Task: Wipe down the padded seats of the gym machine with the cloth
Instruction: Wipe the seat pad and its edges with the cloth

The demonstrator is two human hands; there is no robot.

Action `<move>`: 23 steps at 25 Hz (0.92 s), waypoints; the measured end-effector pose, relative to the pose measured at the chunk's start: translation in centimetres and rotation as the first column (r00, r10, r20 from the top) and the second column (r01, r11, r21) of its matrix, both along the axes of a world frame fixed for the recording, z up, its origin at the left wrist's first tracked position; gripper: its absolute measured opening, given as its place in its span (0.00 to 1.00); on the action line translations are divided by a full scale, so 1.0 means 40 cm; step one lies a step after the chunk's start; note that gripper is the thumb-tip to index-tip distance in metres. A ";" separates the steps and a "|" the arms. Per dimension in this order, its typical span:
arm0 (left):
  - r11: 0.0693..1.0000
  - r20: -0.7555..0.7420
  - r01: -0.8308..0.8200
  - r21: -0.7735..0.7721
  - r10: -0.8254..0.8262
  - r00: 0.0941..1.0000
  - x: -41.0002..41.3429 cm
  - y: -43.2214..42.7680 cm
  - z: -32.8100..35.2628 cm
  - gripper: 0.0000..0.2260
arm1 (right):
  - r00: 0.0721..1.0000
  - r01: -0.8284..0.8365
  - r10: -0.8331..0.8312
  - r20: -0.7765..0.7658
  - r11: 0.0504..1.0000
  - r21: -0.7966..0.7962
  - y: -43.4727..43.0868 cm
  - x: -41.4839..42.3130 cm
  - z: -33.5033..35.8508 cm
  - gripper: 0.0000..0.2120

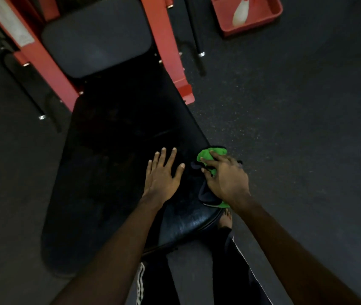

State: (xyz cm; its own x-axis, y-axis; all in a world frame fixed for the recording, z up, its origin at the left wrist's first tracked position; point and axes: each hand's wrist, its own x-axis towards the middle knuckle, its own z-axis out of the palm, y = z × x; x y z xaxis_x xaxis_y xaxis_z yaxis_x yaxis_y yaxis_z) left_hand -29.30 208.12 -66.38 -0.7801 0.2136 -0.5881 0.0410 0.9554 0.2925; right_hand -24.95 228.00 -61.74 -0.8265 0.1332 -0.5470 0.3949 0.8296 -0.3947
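Observation:
A long black padded bench seat [117, 155] runs from the red machine frame toward me. A smaller dark grey pad [97, 36] sits at its far end. My left hand [160, 175] lies flat on the seat near its right side, fingers straight and spread. Just right of it, my right hand [225, 177] presses a bunched green and black cloth [206, 156] onto the seat's right edge, its fingers curled over the cloth.
The red steel frame [166, 51] flanks the grey pad on both sides. A red tray [272, 16] holding a white spray bottle [241, 12] stands on the dark rubber floor at the back right. My bare foot [225, 219] shows beside the seat's near corner.

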 end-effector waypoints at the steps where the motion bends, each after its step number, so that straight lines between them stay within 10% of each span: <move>1: 1.000 -0.006 -0.020 0.001 0.020 1.000 0.007 0.001 0.000 0.29 | 0.999 -0.034 0.034 -0.006 0.999 -0.010 0.003 -0.027 -0.014 0.19; 23: 0.994 -0.073 -0.080 0.076 0.086 0.994 0.013 0.003 -0.010 0.29 | 0.965 -0.245 0.244 -0.096 0.969 0.000 -0.020 -0.304 -0.188 0.17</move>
